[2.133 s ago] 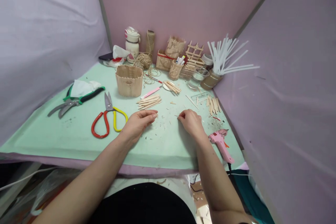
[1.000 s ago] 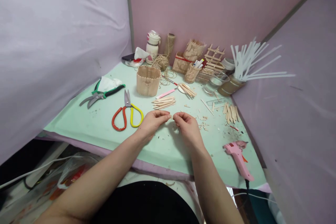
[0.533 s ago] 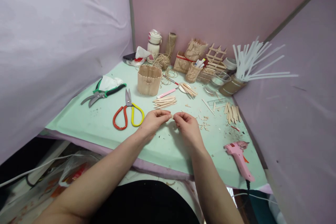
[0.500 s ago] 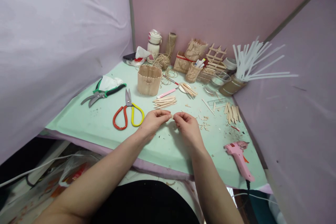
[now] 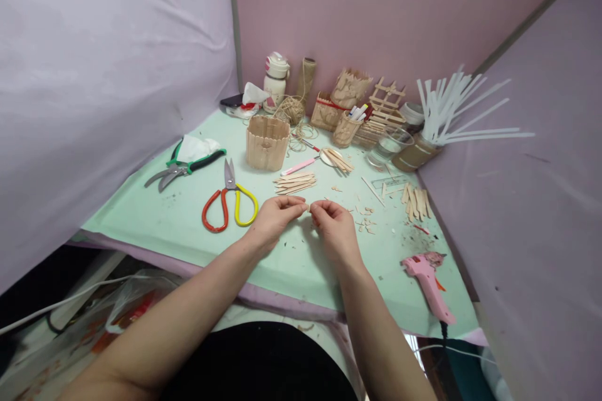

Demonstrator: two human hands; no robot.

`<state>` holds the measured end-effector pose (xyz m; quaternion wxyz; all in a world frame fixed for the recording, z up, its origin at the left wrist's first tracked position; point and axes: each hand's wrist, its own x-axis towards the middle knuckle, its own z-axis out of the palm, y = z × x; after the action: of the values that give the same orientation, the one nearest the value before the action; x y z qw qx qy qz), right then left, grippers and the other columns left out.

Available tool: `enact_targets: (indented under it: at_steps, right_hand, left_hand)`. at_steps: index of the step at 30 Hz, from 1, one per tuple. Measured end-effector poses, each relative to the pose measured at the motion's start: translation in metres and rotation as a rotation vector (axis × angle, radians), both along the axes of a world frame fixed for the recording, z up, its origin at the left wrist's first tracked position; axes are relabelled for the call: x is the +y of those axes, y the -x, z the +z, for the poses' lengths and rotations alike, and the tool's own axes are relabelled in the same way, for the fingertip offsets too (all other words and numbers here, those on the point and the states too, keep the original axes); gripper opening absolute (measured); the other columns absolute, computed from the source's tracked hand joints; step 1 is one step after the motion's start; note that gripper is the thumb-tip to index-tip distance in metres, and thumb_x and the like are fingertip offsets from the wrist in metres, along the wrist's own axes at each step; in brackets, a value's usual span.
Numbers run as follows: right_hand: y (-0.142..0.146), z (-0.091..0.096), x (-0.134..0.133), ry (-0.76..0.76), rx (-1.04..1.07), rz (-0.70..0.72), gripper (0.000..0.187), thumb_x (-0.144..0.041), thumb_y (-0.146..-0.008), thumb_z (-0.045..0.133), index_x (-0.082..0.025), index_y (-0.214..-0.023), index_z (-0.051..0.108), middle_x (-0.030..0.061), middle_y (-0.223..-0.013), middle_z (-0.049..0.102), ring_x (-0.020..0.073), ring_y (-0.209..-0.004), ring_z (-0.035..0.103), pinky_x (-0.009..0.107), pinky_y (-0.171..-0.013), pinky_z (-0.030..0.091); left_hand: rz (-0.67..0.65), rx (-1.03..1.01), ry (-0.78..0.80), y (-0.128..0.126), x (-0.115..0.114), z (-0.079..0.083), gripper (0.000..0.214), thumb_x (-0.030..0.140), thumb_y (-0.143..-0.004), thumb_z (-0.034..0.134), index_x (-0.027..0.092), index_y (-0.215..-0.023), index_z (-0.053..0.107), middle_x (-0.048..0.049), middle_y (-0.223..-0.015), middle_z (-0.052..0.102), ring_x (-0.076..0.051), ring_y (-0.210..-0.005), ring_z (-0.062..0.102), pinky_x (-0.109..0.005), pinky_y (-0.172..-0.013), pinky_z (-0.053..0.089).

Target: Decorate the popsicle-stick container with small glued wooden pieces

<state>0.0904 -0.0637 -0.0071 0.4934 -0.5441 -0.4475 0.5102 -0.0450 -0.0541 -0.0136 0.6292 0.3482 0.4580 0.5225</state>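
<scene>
My left hand (image 5: 277,216) and my right hand (image 5: 335,220) meet above the front of the table, both closed in a pinch. Between their fingertips is a tiny pale wooden piece (image 5: 308,208), mostly covered by the fingers. Just beyond lies a pile of wooden craft sticks (image 5: 295,183). Small wood chips (image 5: 367,223) are scattered to the right of my right hand. Left of my left hand rest scissors (image 5: 230,191) with one red and one yellow handle. A cup made of craft sticks (image 5: 268,145) stands behind them.
A pink glue gun (image 5: 430,285) lies at the right edge. Green-handled pruning shears (image 5: 181,168) lie at the left. Toward the back are a bottle (image 5: 276,81), twine (image 5: 291,111), a clear cup (image 5: 388,148) and a holder of white glue sticks (image 5: 416,153). More craft sticks (image 5: 416,202) lie right.
Almost nothing differs. My right forearm has shifted very slightly to the left, while both hands keep the same pinch on the small piece.
</scene>
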Motion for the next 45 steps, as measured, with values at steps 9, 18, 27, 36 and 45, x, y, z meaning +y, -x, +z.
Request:
enact_targets:
  at_steps: [9,18,27,36,45]
  right_hand:
    - [0.0038,-0.0011,-0.0012,-0.015,-0.018,-0.027,0.022,-0.039,-0.070,0.068,-0.018,-0.077,0.066,0.0001,-0.065,0.059,0.0124,-0.059,0.047,0.026,-0.055,0.037]
    - [-0.0020,0.0025,-0.0016,-0.015,-0.018,-0.026,0.024,-0.042,-0.074,0.066,-0.019,-0.080,0.069,0.0031,-0.078,0.064,0.0138,-0.067,0.051,0.027,-0.064,0.041]
    - [-0.0024,0.0034,-0.0013,-0.013,-0.054,0.015,0.019,-0.037,-0.070,0.068,-0.018,-0.070,0.066,-0.0030,-0.062,0.055,0.0108,-0.057,0.043,0.025,-0.058,0.034]
    - [-0.0028,0.0004,-0.0018,-0.024,-0.046,0.012,0.022,-0.040,-0.071,0.067,-0.018,-0.070,0.065,-0.0036,-0.059,0.052,0.0108,-0.054,0.040,0.025,-0.055,0.032]
    - [-0.0030,-0.0007,-0.0019,-0.009,-0.055,0.017,0.020,-0.038,-0.070,0.068,-0.018,-0.069,0.065,-0.0037,-0.059,0.054,0.0106,-0.055,0.042,0.025,-0.056,0.032]
  left_hand:
    - [0.001,0.013,-0.010,0.0012,-0.0006,0.0008,0.018,0.028,-0.058,0.080,0.015,-0.066,0.071,-0.0083,-0.104,0.066,-0.015,-0.083,0.059,-0.030,-0.083,0.042]
    - [-0.010,-0.030,0.055,0.0024,0.0001,0.0038,0.025,0.031,-0.055,0.082,0.015,-0.072,0.073,-0.0076,-0.090,0.069,-0.013,-0.073,0.057,-0.029,-0.075,0.045]
    - [-0.034,-0.004,0.052,0.0009,-0.0008,0.0056,0.021,0.030,-0.059,0.078,0.015,-0.073,0.074,-0.0079,-0.091,0.070,-0.013,-0.072,0.057,-0.030,-0.077,0.045]
    - [-0.065,0.068,0.020,0.0014,-0.0006,0.0030,0.021,0.033,-0.062,0.075,0.017,-0.075,0.075,-0.0057,-0.078,0.069,-0.015,-0.072,0.056,-0.028,-0.072,0.044]
    - [-0.047,0.061,0.013,0.0011,-0.0022,0.0057,0.016,0.031,-0.060,0.077,0.017,-0.067,0.073,-0.0059,-0.101,0.069,-0.011,-0.069,0.054,-0.026,-0.070,0.041]
